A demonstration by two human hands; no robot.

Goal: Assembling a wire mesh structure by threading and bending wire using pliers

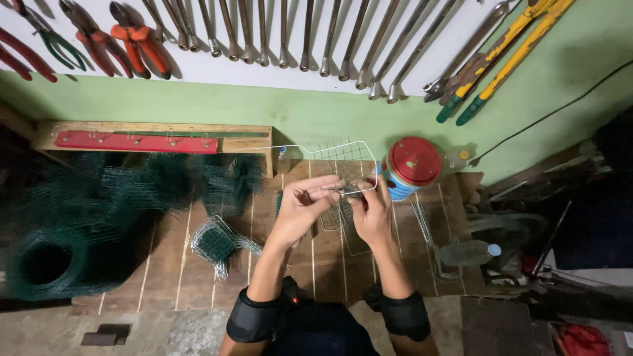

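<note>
Over the slatted wooden counter (pixel 198 264), both hands hold a silver wire mesh panel (pixel 344 173) just above the boards. Left fingers (pixel 315 191) pinch a wire at its lower edge; right fingers (pixel 364 201) close on the same edge. Judgement: frame outline bent and grid in place, edge wires not yet all fastened. Nearby: red-lidded tin (pixel 410 166), clear bottle (pixel 469 252), bent green mesh piece (pixel 216 242), green mesh roll (pixel 46 264). Loose wire frames (pixel 432 244) crowd the right side.

Both hands (pixel 336 206) raised, fingers (pixel 315 191) pinched
</note>
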